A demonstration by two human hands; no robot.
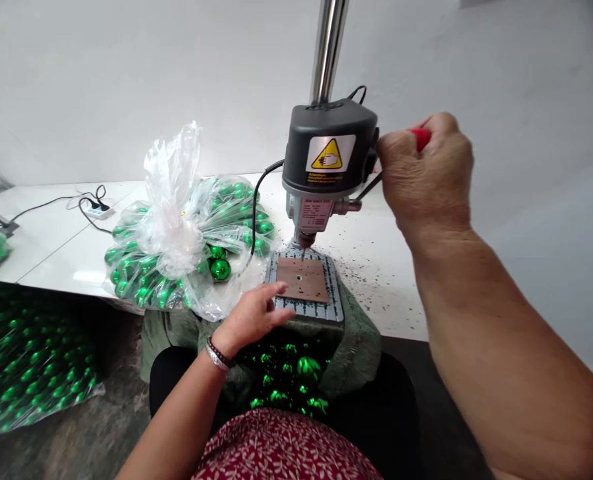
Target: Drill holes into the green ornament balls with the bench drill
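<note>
My right hand [426, 167] is wrapped round the red-tipped feed lever [420, 137] of a small bench drill press [329, 150], level with its dark motor housing. Below the chuck, a thin drill bit [303, 255] points down at a brown square board [309, 288] with a small hole in it. That board lies on the grooved metal base [333, 303]. By the base's front left corner is my left hand [256, 312], thumb and forefinger apart, with nothing visible in it. Shiny green baubles [289, 373] lie in dark green cloth on my lap.
A clear plastic bag [176, 233] of green baubles stands left of the drill, its mouth bunched upward. Another large bag [31, 360] sits lower left. A black cable [255, 220] hangs beside the press, and dark shavings [371, 280] litter the white table [399, 313].
</note>
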